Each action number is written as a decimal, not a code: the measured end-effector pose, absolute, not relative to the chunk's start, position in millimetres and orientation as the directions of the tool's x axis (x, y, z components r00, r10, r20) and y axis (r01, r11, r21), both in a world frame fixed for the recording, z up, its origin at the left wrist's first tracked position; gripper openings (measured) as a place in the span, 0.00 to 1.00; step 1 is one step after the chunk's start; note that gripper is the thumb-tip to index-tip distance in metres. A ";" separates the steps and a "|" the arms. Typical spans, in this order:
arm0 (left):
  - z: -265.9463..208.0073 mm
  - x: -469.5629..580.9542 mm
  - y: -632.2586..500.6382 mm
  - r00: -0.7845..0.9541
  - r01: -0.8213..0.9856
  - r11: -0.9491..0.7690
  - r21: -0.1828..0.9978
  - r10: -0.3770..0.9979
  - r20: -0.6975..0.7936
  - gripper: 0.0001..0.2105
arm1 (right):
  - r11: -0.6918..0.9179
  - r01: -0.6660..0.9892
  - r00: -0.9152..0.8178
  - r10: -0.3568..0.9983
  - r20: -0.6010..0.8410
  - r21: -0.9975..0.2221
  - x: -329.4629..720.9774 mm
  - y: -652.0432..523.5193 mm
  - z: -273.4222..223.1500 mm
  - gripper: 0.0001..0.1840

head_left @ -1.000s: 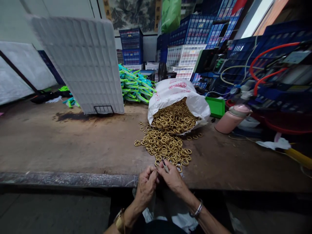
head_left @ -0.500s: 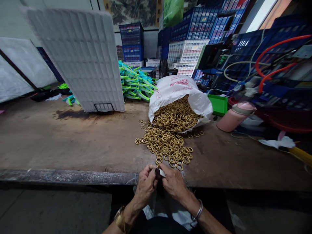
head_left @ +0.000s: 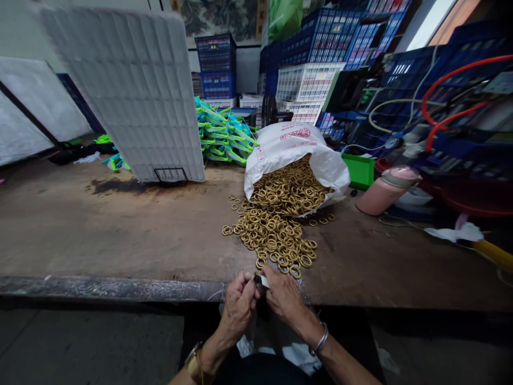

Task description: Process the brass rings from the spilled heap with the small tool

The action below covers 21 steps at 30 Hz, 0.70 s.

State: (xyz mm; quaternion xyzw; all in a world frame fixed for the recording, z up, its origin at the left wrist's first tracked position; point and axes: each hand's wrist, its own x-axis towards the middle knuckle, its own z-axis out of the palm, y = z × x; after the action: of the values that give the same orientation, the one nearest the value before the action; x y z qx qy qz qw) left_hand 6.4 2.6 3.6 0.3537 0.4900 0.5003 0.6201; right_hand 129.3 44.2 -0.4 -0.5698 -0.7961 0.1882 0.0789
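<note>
At the table's front edge my left hand [head_left: 237,303] and my right hand [head_left: 286,299] meet, both closed with fingertips pinched. A small black-and-white piece [head_left: 263,280] shows between them, its pale end under my right thumb and its dark end at my left fingertips. Its kind is too small to tell. What else my left fingers pinch is hidden. Just beyond my hands lies a spilled heap of gold-coloured rings [head_left: 270,235]. Behind it a white woven sack [head_left: 276,141] rests on its side, its mouth toward me and full of the same rings.
A pale ribbed panel [head_left: 124,96] stands upright at left on the wooden table [head_left: 100,230]. Green and turquoise pieces [head_left: 224,136] are stacked beside it. To the right are a green tray [head_left: 358,171], a pink bottle [head_left: 387,191] and red tubing [head_left: 435,85]. Stacked crates [head_left: 308,80] stand behind.
My hands stay together at the table edge, with only a slight shift of the fingers and the small piece. The rings and the sack look the same.
</note>
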 end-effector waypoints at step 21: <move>0.2 -12.4 6.0 0.200 -0.720 0.442 0.535 0.870 -0.450 0.11 | 0.122 0.970 -0.132 0.991 -0.031 -0.209 112.9 80.1 -6.4 0.12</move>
State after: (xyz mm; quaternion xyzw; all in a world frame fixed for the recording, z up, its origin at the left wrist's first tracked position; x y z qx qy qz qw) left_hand -12.4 6.0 0.2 0.1036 0.3629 0.5179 0.7677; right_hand 112.9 80.1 -6.4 -0.6564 -0.7469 0.0894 0.0575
